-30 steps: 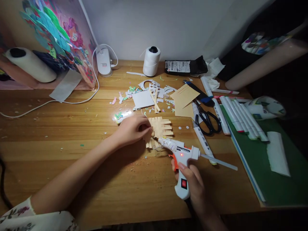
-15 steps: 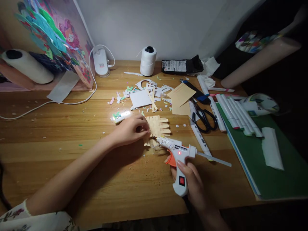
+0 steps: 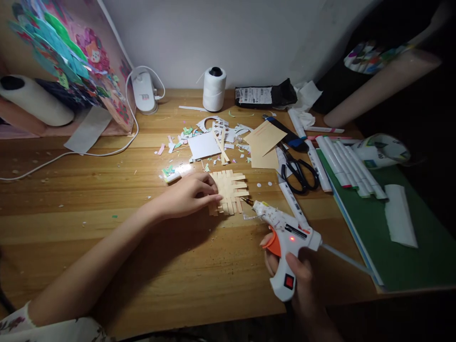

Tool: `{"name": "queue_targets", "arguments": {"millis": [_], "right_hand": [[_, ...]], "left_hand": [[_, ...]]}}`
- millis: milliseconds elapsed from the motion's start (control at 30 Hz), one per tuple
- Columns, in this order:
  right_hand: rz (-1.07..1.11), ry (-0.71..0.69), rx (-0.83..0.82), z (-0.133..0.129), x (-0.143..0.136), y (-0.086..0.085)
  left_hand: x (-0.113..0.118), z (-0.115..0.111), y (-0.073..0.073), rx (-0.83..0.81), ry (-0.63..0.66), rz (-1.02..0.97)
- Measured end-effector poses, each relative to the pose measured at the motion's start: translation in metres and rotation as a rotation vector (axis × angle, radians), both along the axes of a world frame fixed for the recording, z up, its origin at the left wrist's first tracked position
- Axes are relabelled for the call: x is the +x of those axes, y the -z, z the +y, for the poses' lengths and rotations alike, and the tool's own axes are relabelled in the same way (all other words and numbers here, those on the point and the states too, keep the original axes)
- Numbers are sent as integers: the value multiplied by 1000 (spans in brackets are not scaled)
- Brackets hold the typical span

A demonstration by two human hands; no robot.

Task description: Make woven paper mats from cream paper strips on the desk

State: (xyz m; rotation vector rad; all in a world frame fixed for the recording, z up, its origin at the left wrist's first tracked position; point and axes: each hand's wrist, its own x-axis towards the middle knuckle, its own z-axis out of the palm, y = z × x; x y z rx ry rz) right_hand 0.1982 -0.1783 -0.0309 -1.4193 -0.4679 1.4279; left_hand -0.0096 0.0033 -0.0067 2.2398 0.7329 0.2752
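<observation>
A small woven mat of pale yellow paper strips lies flat on the table, its strip ends sticking out at the edges. My left hand grips its left side, thumb and fingers pinched together there. In my right hand is a white hot glue gun with an orange trigger, its red light glowing. The nozzle points up and left, close to the mat's lower right edge; contact cannot be made out. Out of the gun's back runs a clear glue stick.
Paper scraps and a white card lie behind the mat. Black-handled scissors, yellow paper sheets and several markers lie to the right, beside a green board. A white thread spool stands at the back.
The glue gun has moved right and slightly down, its nozzle leaving the area beside my left fingertips. More of the mat shows. My left hand stays on the mat.
</observation>
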Motion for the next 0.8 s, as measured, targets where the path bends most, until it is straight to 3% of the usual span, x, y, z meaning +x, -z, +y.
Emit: {"name": "queue_targets", "arguments": {"millis": [233,500,633,800], "right_hand": [[-168,-3,-27,-5,-2,0],[-124,57,17,-3,-3,1],[-108,95,31,0,-3,0],[-50,80,47,2,0,-1]], "left_hand": [[11,-14,5,116,-151,96],[19,-23,-5,304,-146,270],[32,-24,-4,405,-99,293],[36,-25,-1,410,-97,299]]}}
